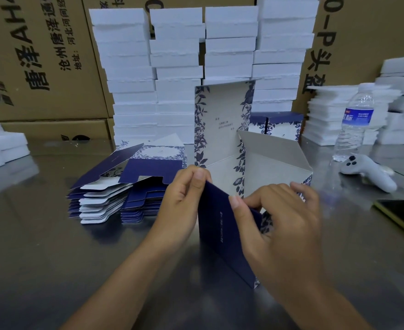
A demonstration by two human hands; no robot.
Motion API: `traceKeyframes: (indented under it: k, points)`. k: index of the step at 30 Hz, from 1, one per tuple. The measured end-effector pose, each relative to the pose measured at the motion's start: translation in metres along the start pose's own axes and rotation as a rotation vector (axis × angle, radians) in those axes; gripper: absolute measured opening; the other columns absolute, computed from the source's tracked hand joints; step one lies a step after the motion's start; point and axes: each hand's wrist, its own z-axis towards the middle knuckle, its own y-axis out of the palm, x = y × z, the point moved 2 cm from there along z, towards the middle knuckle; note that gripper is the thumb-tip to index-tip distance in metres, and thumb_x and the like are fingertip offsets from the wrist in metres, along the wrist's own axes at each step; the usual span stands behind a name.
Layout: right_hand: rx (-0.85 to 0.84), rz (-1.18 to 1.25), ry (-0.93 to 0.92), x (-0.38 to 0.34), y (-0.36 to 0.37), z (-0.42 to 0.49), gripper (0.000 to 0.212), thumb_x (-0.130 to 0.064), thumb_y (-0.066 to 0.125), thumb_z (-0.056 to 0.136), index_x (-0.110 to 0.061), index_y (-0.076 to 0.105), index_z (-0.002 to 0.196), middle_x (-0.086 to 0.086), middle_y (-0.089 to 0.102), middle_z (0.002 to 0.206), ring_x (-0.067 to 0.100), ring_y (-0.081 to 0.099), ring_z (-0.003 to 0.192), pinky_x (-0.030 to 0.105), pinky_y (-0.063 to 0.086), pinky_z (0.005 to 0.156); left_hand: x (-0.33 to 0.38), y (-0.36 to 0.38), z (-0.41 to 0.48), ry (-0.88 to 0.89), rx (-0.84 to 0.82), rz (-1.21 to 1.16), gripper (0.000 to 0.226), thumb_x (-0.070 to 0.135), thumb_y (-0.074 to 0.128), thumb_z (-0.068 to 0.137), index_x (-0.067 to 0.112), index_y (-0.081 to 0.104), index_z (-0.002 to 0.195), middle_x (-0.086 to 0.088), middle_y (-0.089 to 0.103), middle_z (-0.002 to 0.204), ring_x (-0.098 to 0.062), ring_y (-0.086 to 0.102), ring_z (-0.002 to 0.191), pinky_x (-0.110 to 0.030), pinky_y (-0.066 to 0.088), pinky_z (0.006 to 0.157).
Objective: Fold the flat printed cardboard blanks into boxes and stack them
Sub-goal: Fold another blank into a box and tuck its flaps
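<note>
Light's pretty even and cool, seems overhead. The steel table [53, 258] shows smeary reflections left of the left hand [184, 198], with a darker patch between it and the right hand [284, 215]. White stacks [177, 67] beyond the hands look blown out. Frame edges bow fisheye-style and go soft.

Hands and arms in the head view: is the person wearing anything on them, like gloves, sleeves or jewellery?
Nothing shows. The left hand and right hand are bare: no gloves, rings or tape, with short unpainted nails. The left forearm and right forearm are uncovered to the frame's edge, with no sleeve, watch or bracelet.
</note>
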Motion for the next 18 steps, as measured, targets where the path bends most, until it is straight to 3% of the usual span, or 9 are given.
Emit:
traceKeyframes:
  k: [6, 10, 15, 18]
  points:
    - [0.052, -0.017, -0.088, 0.001, -0.005, -0.001, 0.032, -0.023, 0.056, 0.086, -0.013, 0.053, 0.056, -0.007, 0.05, 0.055, 0.016, 0.051, 0.057, 0.037, 0.031, 0.096, -0.002, 0.002, 0.001, 0.036, 0.039, 0.099, 0.029, 0.041, 0.035, 0.09, 0.024, 0.048, 0.07, 0.007, 0.041, 0.072, 0.001, 0.038, 0.061, -0.014, 0.03, 0.059]
    - [0.044, -0.019, -0.08, 0.004, -0.005, 0.0, 0.032, -0.02, 0.054, 0.087, -0.012, 0.047, 0.056, -0.006, 0.044, 0.056, 0.015, 0.044, 0.058, 0.033, 0.031, 0.093, -0.006, 0.001, 0.001, 0.029, 0.072, 0.064, 0.03, 0.042, 0.036, 0.091, 0.024, 0.05, 0.071, 0.003, 0.043, 0.075, 0.0, 0.04, 0.062, -0.014, 0.032, 0.06]
    - [0.062, 0.027, -0.102, 0.002, -0.005, -0.002, 0.034, -0.017, 0.053, 0.087, -0.012, 0.045, 0.055, -0.006, 0.041, 0.055, 0.015, 0.042, 0.055, 0.033, 0.033, 0.088, -0.012, -0.008, -0.001, 0.221, 0.174, 0.321, 0.025, 0.033, 0.035, 0.099, 0.036, 0.055, 0.085, 0.0, 0.053, 0.093, 0.005, 0.05, 0.088, -0.007, 0.034, 0.078]
    - [0.108, 0.06, -0.148, 0.0, -0.007, -0.003, 0.036, -0.015, 0.054, 0.085, -0.01, 0.046, 0.051, -0.003, 0.043, 0.052, 0.018, 0.046, 0.051, 0.036, 0.036, 0.085, -0.013, -0.009, -0.002, 0.312, 0.196, 0.365, 0.025, 0.037, 0.031, 0.098, 0.035, 0.05, 0.083, 0.002, 0.048, 0.088, 0.003, 0.047, 0.084, -0.008, 0.034, 0.075]
